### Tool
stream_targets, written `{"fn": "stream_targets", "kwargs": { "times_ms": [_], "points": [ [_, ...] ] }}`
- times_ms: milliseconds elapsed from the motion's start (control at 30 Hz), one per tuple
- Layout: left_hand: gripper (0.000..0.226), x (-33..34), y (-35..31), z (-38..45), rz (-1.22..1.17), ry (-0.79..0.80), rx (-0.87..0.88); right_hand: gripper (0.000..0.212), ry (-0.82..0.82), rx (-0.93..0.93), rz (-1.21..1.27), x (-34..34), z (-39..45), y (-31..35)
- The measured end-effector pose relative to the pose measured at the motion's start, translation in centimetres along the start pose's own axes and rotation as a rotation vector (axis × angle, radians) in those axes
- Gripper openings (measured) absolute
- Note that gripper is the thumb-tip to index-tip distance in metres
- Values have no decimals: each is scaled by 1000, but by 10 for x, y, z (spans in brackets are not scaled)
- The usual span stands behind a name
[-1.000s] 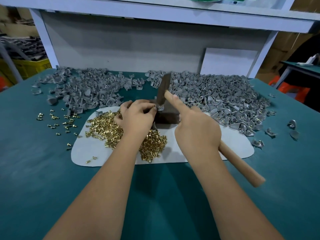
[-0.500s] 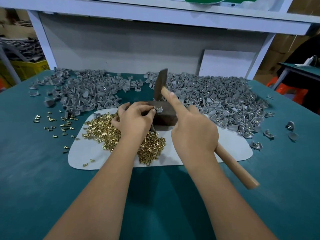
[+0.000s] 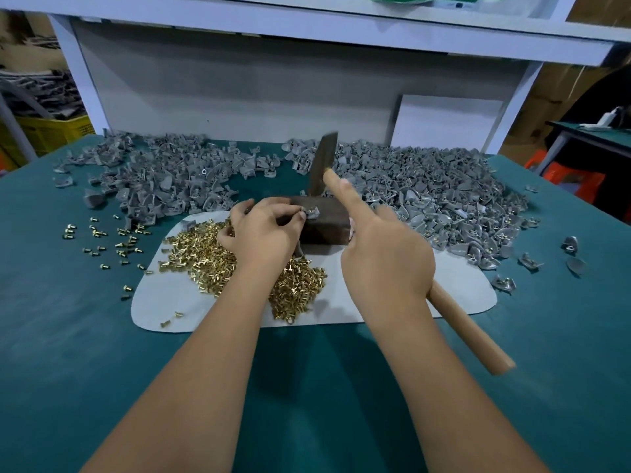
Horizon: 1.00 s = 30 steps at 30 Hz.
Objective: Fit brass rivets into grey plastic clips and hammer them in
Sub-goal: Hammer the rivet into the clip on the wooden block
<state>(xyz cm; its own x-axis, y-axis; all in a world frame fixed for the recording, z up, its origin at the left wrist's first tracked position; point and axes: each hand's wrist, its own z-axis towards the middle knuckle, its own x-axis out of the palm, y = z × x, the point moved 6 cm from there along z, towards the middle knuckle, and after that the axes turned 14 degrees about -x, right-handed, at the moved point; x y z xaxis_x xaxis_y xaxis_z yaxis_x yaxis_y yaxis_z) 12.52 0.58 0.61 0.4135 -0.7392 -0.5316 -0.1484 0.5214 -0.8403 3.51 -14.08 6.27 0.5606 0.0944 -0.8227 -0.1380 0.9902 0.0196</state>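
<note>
right hand (image 3: 386,257) grips hammer (image 3: 471,339), head up, handle toward viewer; left hand (image 3: 263,233) seemingly pinches clip (image 3: 312,213)

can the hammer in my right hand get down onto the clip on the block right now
Probably yes: the hammer in the right hand is raised above the clip, nothing between. The left hand's fingertips pinch its edge, close to the strike.
</note>
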Motion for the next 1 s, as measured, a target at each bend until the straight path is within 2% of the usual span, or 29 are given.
{"fn": "stream_targets", "kwargs": {
  "times_ms": [67,200,333,467,567,667,800,933,1000],
  "points": [
    [7,0,-1,0,7,-6,11,83,-42,-1,-9,-5,1,1],
    [11,-1,-1,-1,0,23,11,83,51,-43,-52,4,1,2],
    [7,0,-1,1,3,-1,16,79,-36,-34,-93,-5,1,9],
    [12,0,-1,0,-9,9,6,82,25,-69,-90,5,0,2],
    [18,1,-3,1,-7,2,-16,83,-77,-30,-55,-2,1,-2],
    [9,1,-1,2,-12,16,-2,82,7,-79,-39,12,3,-5],
    [9,0,-2,1,28,41,5,81,-39,19,38,16,8,-22],
    [8,1,-4,1,-21,85,8,84,-114,107,-3,16,6,-46],
    [12,0,-4,0,-79,121,-3,74,-85,170,-13,20,4,-58]
  ]
}}
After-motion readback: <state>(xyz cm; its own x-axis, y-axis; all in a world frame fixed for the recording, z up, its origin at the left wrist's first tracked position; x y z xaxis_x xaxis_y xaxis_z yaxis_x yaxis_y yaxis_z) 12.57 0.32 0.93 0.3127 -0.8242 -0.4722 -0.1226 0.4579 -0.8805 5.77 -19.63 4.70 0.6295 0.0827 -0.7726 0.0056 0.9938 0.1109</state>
